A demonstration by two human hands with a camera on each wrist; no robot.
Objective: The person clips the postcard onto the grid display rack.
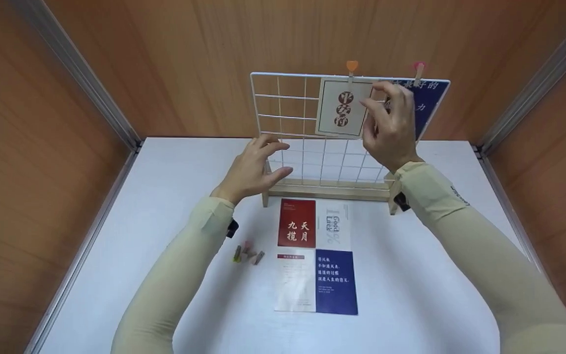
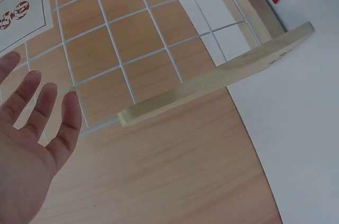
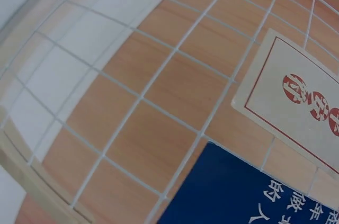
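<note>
A white card (image 1: 343,109) with red round characters hangs from the top wire of a white grid rack (image 1: 304,118), under an orange heart clothespin (image 1: 352,66). My right hand (image 1: 392,123) is raised at the card's right edge, fingers bent and thumb apart from the index finger, with nothing seen between them. Behind it hangs a dark blue card (image 3: 233,192), partly covered by the hand in the head view, with a pink clothespin (image 1: 419,69) above it. My left hand (image 1: 253,167) hovers at the rack's lower left, fingers spread and holding nothing; the left wrist view shows its fingers (image 2: 71,110).
The rack stands on a wooden base (image 1: 332,191). In front lie a red card (image 1: 297,221), a white "Good Luck" card (image 1: 333,223), a white printed card (image 1: 295,285) and a blue card (image 1: 336,290). Several small clothespins (image 1: 248,254) lie left of them. Wooden panels (image 1: 214,39) surround the white table (image 1: 165,162).
</note>
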